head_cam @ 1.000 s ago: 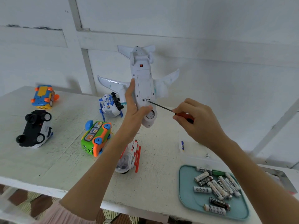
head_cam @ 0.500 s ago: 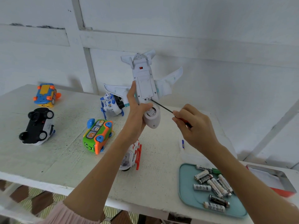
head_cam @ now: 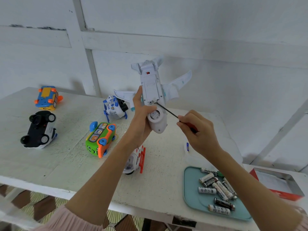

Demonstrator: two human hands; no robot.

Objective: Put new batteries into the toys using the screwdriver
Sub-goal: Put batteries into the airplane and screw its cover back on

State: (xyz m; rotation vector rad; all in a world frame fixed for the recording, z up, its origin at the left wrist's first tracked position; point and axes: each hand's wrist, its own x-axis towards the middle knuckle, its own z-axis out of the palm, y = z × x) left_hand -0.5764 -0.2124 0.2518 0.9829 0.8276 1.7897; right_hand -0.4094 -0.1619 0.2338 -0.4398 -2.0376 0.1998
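Two hands meet at centre frame: the left hand [head_cam: 140, 120] has its grip wrapped round a white plastic toy airplane [head_cam: 154, 97], held belly-out above the white tabletop [head_cam: 58, 164], long axis near upright, tail up, nose down. The right hand [head_cam: 200, 133] pinches a red-handled screwdriver [head_cam: 168, 111], shaft slanting up-left, tip at the battery cover's lower edge. Loose batteries [head_cam: 216, 189] lie in a teal tray [head_cam: 193, 197], lower right.
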